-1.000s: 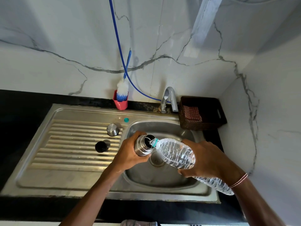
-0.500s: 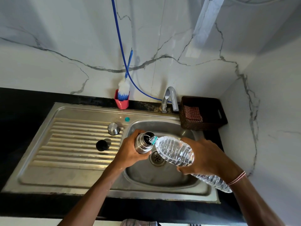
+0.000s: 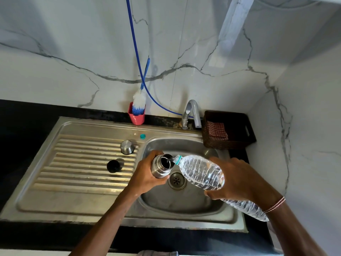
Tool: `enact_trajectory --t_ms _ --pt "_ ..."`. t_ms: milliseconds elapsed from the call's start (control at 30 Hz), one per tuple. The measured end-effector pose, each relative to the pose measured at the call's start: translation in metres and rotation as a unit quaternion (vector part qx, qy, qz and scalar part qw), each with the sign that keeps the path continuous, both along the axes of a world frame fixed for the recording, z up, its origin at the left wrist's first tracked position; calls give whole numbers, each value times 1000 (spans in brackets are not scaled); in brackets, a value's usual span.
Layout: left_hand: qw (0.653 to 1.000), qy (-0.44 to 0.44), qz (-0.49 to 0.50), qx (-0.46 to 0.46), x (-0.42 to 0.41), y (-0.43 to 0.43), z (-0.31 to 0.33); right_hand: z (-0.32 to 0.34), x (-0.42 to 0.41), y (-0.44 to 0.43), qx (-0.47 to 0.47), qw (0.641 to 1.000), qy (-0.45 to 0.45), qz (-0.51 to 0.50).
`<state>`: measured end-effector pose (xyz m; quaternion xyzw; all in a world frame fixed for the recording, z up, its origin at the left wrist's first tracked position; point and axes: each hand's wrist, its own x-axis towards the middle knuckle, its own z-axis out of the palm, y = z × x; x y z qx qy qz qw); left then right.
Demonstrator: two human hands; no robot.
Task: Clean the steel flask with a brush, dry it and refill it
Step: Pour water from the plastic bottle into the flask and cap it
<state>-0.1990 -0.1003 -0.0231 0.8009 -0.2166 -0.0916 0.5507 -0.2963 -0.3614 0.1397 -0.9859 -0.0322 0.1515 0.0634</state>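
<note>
My left hand grips the open steel flask over the sink basin. A clear plastic water bottle is tilted in my right hand, its mouth at the flask's opening, and water runs from it into the flask. The flask's steel cup lid and black stopper lie on the ribbed drainboard. A small teal bottle cap sits on the sink rim. The blue and white bottle brush stands in a red holder at the wall.
A chrome tap rises behind the basin, fed by a blue hose. To its right stands a dark woven basket with a red checked cloth. The black counter surrounds the sink; a marble wall closes the right side.
Both hands keep their hold and the pouring goes on. The flask and bottle have shifted slightly up in the view, and the drain below them has come into sight.
</note>
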Motion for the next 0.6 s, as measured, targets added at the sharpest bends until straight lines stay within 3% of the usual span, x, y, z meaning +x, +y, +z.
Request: enact_trajectory --t_ms 600 --pt "1000 4 8 -8 3 -2 -1 2 3 -8 1 1000 -3 12"
